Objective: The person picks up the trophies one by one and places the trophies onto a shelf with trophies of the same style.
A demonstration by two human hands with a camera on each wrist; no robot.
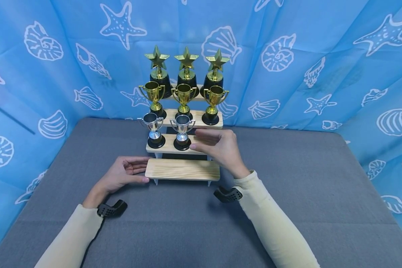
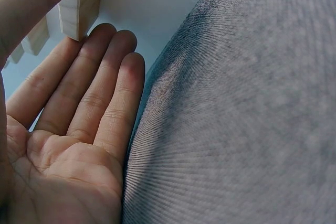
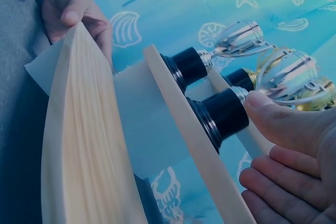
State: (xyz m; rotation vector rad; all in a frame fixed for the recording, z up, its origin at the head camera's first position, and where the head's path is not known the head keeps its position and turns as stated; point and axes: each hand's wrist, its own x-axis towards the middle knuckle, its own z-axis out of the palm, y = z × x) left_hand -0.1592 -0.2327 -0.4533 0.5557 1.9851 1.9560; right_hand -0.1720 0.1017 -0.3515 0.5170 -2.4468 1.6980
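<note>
A stepped wooden stand holds rows of trophies, and its lowest shelf is bare. On the shelf above stand a silver trophy cup at the left and a second silver trophy cup near the middle, both upright on black bases. My left hand is at the lowest shelf's left end, thumb at the front corner and straight fingers along its end. My right hand is beside the second silver cup, with the thumb overlapping its stem in the right wrist view and the other fingers loosely bent, around nothing.
Several gold trophy cups fill the shelf behind. Gold star trophies stand on the top shelf. The stand is on a grey cloth-covered table, in front of a blue curtain with shell prints.
</note>
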